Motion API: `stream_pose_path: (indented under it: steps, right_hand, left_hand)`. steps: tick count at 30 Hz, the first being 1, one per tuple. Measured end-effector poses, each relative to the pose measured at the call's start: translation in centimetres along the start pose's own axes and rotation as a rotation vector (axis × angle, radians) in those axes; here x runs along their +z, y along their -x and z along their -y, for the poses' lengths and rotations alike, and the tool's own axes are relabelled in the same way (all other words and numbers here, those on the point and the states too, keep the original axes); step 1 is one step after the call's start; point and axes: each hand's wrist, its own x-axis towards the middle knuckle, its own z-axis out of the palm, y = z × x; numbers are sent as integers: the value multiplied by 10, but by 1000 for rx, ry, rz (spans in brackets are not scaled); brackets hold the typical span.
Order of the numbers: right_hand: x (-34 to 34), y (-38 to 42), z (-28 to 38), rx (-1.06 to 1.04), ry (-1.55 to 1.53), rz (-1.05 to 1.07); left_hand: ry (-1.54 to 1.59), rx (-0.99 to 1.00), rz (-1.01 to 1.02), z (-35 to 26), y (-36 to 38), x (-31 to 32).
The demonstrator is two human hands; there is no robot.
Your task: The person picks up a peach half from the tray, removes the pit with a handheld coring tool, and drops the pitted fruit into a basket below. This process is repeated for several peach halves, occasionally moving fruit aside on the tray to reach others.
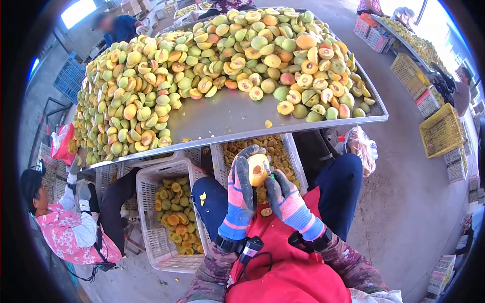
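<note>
My left hand [242, 184], in a grey, pink and blue work glove, is closed around a yellow apricot half [258, 170] with its cut face and brown pit hollow turned up. My right hand [288, 197], gloved alike, grips a small knife [268, 169]; its thin metal blade is at the fruit's cut edge, and a bit of green shows at the fingers. Most of the handle is hidden. Both hands are over a white crate [298, 161] holding cut fruit pieces, in front of my red apron [288, 272].
A metal table [212, 118] heaped with apricots [136, 96] spans the front. Left of my knee stands a white crate [151, 242] of fruit halves. A co-worker [76, 222] sits at the left; others are farther back. Yellow crates [439, 131] are stacked at the right.
</note>
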Motion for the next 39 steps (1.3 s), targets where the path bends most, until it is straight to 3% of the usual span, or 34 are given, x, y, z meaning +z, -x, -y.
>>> stream_pose_path:
  steps: [1, 2, 3, 5, 6, 9, 11, 14, 17, 18, 19, 20, 21, 23, 24, 25, 27, 28, 30, 31, 32, 33, 34, 35, 36, 37, 39]
  right_hand:
    - [-3, -1, 7, 116, 33, 35]
    - [-5, -1, 16, 234, 65, 68]
    - [-6, -4, 23, 236, 65, 66]
    - [-7, -8, 34, 291, 190, 143]
    - [-5, -7, 34, 227, 163, 141]
    - [-3, -7, 36, 172, 97, 191]
    - [-5, -8, 33, 161, 87, 209]
    - [-19, -16, 32, 279, -167, 441]
    - [-18, -16, 30, 213, 71, 459]
    - [-20, -24, 27, 310, 156, 544]
    - [-22, -30, 23, 409, 240, 628]
    - [-20, -23, 6, 178, 354, 679]
    - [-15, -20, 2, 180, 353, 678]
    - [-7, -16, -1, 203, -405, 511]
    - [-12, -18, 8, 667, -721, 642]
    - [-20, -23, 17, 668, -719, 644]
    - [-32, -34, 27, 1037, -920, 811]
    - [-31, -33, 27, 1038, -920, 813]
    - [-29, -28, 28, 772, -450, 781]
    - [-29, -28, 26, 773, -449, 781]
    - [-31, -27, 22, 818, -546, 820]
    - [-32, -28, 20, 860, -640, 862]
    - [-34, -30, 19, 859, -636, 868]
    - [-36, -33, 19, 560, -530, 877]
    - [-38, -36, 19, 261, -420, 876]
    - [-40, -37, 22, 255, -422, 886]
    - [-47, -38, 25, 532, -423, 965]
  left_hand:
    - [30, -18, -20, 0, 1, 0]
    - [-359, 184, 50, 1, 0, -4]
    - [-359, 182, 52, 1, 1, -5]
    - [78, -9, 28, 1, 2, -6]
    - [179, -20, -68, -2, 4, 0]
    - [388, 7, -105, -9, 4, 5]
    - [378, -65, -170, -12, 0, 8]
    - [173, -13, -322, -8, 0, 13]
    - [186, -68, -235, -9, 6, 9]
    - [-258, 224, -171, 18, 4, 0]
    - [-899, 795, -30, 12, 4, -7]
    - [-657, 496, -73, 13, 7, -7]
    - [-410, 200, -111, 10, 9, -4]
    - [265, -95, -121, -3, 7, -1]
    - [199, -1, -126, -3, 6, 2]
    - [201, -1, -128, -3, 4, 1]
    - [278, 20, 76, -3, 1, -6]
    - [182, 47, 76, 3, -1, -11]
    - [222, -17, 139, 5, -4, -17]
    - [260, -75, 208, 5, -7, -21]
    - [52, 44, 224, 17, -8, -32]
    - [55, 48, 221, 13, -8, -29]
    - [476, -149, 154, 7, -7, -22]
    - [895, -349, 81, 3, -8, -19]
    - [1118, -536, 346, 6, -22, -30]
    - [1210, -533, 380, 18, -27, -31]
    - [966, -457, 93, 16, -22, -35]
